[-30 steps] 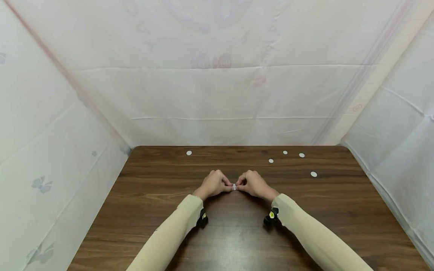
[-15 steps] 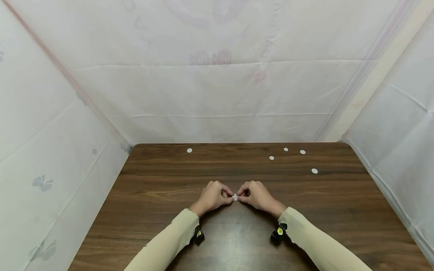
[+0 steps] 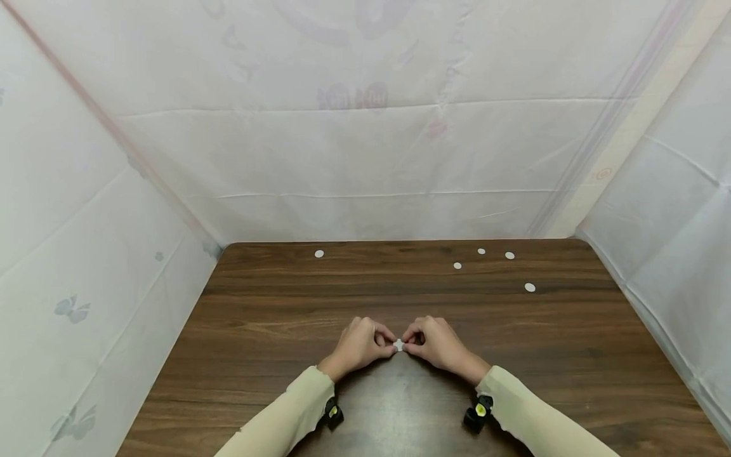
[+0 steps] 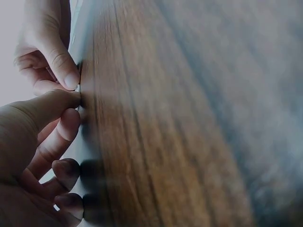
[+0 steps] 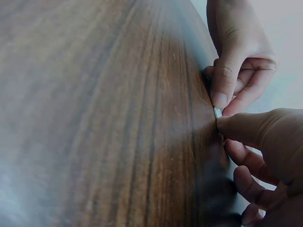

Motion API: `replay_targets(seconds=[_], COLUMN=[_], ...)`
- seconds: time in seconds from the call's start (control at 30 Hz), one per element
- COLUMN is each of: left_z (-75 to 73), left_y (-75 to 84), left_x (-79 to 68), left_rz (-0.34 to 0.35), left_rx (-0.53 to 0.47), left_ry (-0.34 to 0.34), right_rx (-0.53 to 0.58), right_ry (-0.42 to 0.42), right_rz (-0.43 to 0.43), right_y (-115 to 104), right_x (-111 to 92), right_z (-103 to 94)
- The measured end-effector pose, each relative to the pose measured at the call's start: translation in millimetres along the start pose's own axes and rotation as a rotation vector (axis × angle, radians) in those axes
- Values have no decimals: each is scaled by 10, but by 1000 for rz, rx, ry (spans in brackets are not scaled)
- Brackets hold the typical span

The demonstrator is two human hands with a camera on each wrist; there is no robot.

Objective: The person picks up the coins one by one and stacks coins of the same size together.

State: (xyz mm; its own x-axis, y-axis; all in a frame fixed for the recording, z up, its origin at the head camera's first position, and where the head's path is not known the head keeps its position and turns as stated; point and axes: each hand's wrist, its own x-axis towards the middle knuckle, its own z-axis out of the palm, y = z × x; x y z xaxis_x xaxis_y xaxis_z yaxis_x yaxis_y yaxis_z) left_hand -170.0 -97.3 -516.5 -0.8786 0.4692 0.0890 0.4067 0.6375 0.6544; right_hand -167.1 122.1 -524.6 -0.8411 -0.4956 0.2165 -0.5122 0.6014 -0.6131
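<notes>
Forearms (image 3: 280, 419) angled inward, I pinched opposite sides of a small white piece (image 3: 398, 345) between thumb and fingers of my left hand (image 3: 360, 344) and right hand (image 3: 440, 344), knuckles raised, thumbs nearly meeting close to the wooden table (image 3: 263, 304).

On my distant feed, the piece (image 3: 398, 345) sat between the left hand (image 3: 355, 348) and right hand (image 3: 441, 346), table (image 3: 245, 343) beneath. One disc (image 3: 319, 254) lay beyond and left of the left hand; four discs (image 3: 530, 287) lay beyond and right of the right, a sheet (image 3: 365, 158) behind.
</notes>
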Motion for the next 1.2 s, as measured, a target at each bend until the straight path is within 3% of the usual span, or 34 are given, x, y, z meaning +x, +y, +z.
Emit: replay_targets(seconds=[0.27, 1.2], left_z=[-3, -19], left_y=[17, -56], left_x=[-29, 10], left_rz=[7, 23], left_rx=[-3, 0], left_ry=[-6, -26], right_rx=[5, -44], right_ry=[27, 34], right_rz=[-18, 33], right_y=[-39, -40], right_x=[-61, -6], right_z=[29, 77])
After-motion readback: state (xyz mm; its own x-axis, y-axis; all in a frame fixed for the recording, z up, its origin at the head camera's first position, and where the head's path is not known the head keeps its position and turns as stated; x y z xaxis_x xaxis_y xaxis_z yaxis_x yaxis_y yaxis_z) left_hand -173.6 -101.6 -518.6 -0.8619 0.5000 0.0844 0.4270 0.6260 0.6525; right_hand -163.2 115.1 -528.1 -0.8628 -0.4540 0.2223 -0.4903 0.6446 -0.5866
